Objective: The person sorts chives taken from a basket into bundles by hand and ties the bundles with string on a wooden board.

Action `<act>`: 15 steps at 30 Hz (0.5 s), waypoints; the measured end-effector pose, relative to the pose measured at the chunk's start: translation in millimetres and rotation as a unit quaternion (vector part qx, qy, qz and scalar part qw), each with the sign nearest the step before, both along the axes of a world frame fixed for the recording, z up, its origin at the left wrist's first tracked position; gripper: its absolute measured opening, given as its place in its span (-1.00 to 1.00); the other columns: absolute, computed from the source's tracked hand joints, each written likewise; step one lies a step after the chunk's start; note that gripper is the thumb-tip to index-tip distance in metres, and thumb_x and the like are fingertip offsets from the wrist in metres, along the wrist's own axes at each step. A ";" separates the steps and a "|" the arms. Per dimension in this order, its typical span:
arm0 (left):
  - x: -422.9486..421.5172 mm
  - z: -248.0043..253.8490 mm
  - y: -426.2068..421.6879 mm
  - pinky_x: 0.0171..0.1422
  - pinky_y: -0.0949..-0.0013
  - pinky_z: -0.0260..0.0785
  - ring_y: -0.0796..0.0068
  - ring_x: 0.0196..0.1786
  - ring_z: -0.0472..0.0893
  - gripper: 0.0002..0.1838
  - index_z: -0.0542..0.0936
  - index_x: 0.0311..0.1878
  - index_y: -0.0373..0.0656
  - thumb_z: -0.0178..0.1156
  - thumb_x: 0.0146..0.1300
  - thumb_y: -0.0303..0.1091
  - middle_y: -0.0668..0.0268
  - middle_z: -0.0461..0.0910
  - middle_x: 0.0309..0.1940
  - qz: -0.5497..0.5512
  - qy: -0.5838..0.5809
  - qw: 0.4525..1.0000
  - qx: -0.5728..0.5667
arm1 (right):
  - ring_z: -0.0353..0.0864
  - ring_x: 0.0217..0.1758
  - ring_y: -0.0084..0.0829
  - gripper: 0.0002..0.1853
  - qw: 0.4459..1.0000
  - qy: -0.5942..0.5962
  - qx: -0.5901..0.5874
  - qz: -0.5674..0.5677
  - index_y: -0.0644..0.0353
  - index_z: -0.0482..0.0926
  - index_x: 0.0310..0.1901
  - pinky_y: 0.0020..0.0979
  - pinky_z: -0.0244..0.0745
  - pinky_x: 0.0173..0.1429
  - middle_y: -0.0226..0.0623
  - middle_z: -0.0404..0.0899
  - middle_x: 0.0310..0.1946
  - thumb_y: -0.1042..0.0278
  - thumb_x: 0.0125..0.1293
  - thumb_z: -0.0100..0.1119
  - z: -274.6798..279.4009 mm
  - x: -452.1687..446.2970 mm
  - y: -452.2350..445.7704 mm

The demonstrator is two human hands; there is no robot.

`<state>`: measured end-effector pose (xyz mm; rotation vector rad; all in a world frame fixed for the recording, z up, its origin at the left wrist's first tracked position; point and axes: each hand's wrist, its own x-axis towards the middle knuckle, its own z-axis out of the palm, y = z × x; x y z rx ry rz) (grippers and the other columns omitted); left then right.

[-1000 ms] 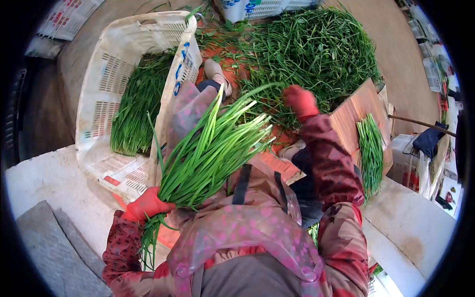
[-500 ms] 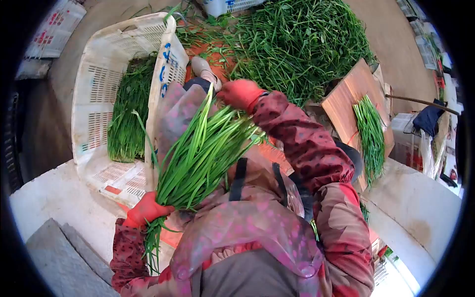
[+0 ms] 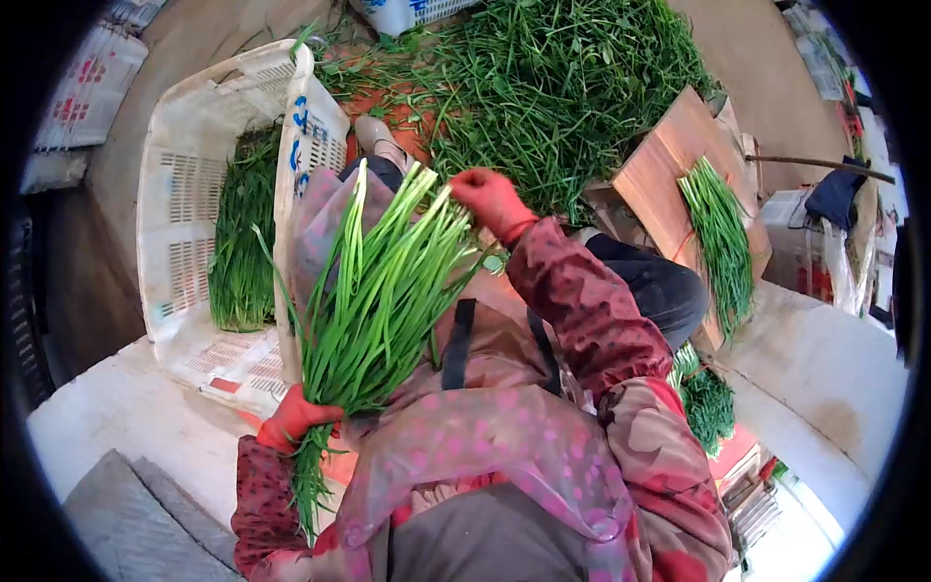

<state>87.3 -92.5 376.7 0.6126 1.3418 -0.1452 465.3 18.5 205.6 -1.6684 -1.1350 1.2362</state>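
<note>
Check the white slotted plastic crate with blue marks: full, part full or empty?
Part full. Long green stalks lie inside the white crate, while its slotted floor shows bare at the near end. Pile depth: cannot tell.

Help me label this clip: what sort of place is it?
Probably a vegetable-sorting workspace: a big heap of greens, a crate partly filled with them, and a bundle on a board.

The gloves (image 3: pixel 493 201) over my fingers looked rubbery and matt. My sleeves (image 3: pixel 574 291) were wrinkled, faintly glossy fabric, and my apron (image 3: pixel 465 436) translucent, shiny plastic. The crate (image 3: pixel 155 209) was scuffed, dull plastic, the board (image 3: pixel 659 175) smooth, grained wood. I held smooth, slightly glossy leaves (image 3: pixel 373 310); my trousers (image 3: pixel 669 296) were matt cloth.
</note>
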 end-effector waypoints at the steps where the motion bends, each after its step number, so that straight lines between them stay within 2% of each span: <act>1: 1.4 1.7 -1.6 -0.40 0.35 0.45 0.40 -0.51 0.59 -0.70 0.55 -0.19 -0.34 0.33 -0.04 -0.52 0.22 0.58 -0.52 0.010 0.003 1.000 -0.013 | 0.57 -0.48 -0.47 -0.69 0.989 0.104 -0.068 -0.076 0.23 0.67 -0.24 -0.41 0.54 -0.43 -0.30 0.63 -0.41 0.15 0.11 0.31 10.1 8.6 8.5; 2: -0.3 -0.1 -5.5 -0.40 0.35 0.45 0.40 -0.51 0.59 -0.70 0.55 -0.19 -0.34 0.33 -0.04 -0.52 0.22 0.58 -0.52 0.008 0.005 1.000 -0.012 | 0.55 -0.51 -0.48 -0.73 0.964 0.196 -0.098 -0.153 0.20 0.67 -0.23 -0.44 0.52 -0.46 -0.35 0.64 -0.39 0.19 0.13 0.29 9.0 32.8 11.5; 5: -6.6 -10.4 -15.4 -0.40 0.34 0.46 0.38 -0.51 0.60 -0.68 0.55 -0.17 -0.33 0.31 -0.06 -0.53 0.21 0.59 -0.50 0.046 -0.033 0.998 0.014 | 0.56 -0.50 -0.49 -0.69 0.950 0.183 -0.123 -0.222 0.19 0.63 -0.11 -0.47 0.53 -0.45 -0.33 0.65 -0.35 0.19 0.17 0.28 11.1 74.9 13.3; 7: -1.7 -12.6 -18.5 -0.40 0.32 0.46 0.37 -0.51 0.60 -0.68 0.55 -0.16 -0.33 0.30 -0.06 -0.54 0.21 0.59 -0.48 0.072 -0.047 0.996 0.028 | 0.58 -0.41 -0.51 -0.56 0.979 0.148 -0.120 -0.069 0.19 0.54 0.04 -0.45 0.55 -0.37 -0.29 0.65 -0.24 0.13 0.18 0.30 39.6 76.9 3.9; 8: 1.4 -13.9 -18.5 -0.40 0.32 0.46 0.37 -0.51 0.60 -0.68 0.55 -0.16 -0.33 0.30 -0.06 -0.54 0.21 0.59 -0.48 0.070 -0.049 0.996 0.028 | 0.61 -0.30 -0.47 -0.43 0.983 0.133 -0.126 -0.014 0.19 0.46 0.14 -0.41 0.57 -0.27 -0.23 0.63 -0.14 0.08 0.16 0.33 57.3 59.7 -2.1; 9: 3.1 -13.8 -18.7 -0.40 0.31 0.47 0.36 -0.51 0.59 -0.68 0.55 -0.16 -0.34 0.30 -0.06 -0.55 0.21 0.60 -0.48 0.075 -0.047 0.996 0.021 | 0.62 -0.19 -0.41 -0.33 0.983 0.165 -0.075 0.043 0.21 0.43 0.18 -0.41 0.56 -0.13 -0.21 0.62 -0.08 0.04 0.09 0.39 58.0 42.9 -6.7; 10: 4.2 -13.5 -18.4 -0.40 0.31 0.47 0.36 -0.52 0.59 -0.68 0.54 -0.16 -0.34 0.30 -0.05 -0.55 0.21 0.60 -0.48 0.080 -0.045 0.996 0.015 | 0.62 -0.13 -0.38 -0.25 0.996 0.033 -0.011 0.081 0.22 0.39 0.22 -0.41 0.54 -0.02 -0.18 0.63 -0.13 0.04 0.02 0.43 44.4 24.3 -13.0; 11: 5.6 -12.0 -18.2 -0.40 0.31 0.47 0.36 -0.52 0.59 -0.68 0.54 -0.16 -0.34 0.30 -0.05 -0.55 0.21 0.60 -0.48 0.078 -0.043 0.996 0.016 | 0.64 -0.09 -0.30 -0.31 0.996 0.014 -0.036 0.076 0.21 0.41 0.18 -0.36 0.52 0.05 -0.09 0.63 -0.17 0.14 -0.01 0.39 60.2 1.2 -16.1; 12: 6.8 -9.1 -18.6 -0.40 0.30 0.47 0.35 -0.52 0.59 -0.68 0.54 -0.15 -0.34 0.30 -0.05 -0.56 0.21 0.60 -0.48 0.070 -0.036 0.996 0.031 | 0.66 -0.16 -0.14 -0.44 0.996 -0.084 -0.013 0.026 0.24 0.46 0.08 -0.27 0.53 0.01 0.00 0.63 -0.20 0.23 0.00 0.29 42.7 -17.4 -17.9; 14: 8.1 -4.6 -20.2 -0.40 0.30 0.47 0.35 -0.53 0.59 -0.68 0.54 -0.15 -0.34 0.29 -0.04 -0.57 0.21 0.60 -0.48 0.060 -0.025 0.997 0.046 | 0.65 -0.23 -0.03 -0.61 0.995 -0.029 -0.092 -0.002 0.21 0.54 -0.08 -0.23 0.53 -0.03 -0.02 0.64 -0.27 0.25 0.02 0.22 24.1 -26.8 -16.1; 15: 8.7 -4.2 -22.0 -0.41 0.30 0.47 0.35 -0.53 0.59 -0.68 0.54 -0.14 -0.34 0.29 -0.04 -0.57 0.21 0.60 -0.48 0.065 -0.015 0.996 0.050 | 0.65 -0.23 -0.03 -0.61 0.995 -0.025 -0.093 -0.003 0.21 0.54 -0.08 -0.23 0.53 -0.03 -0.02 0.64 -0.27 0.25 0.02 0.22 20.5 -26.1 -16.1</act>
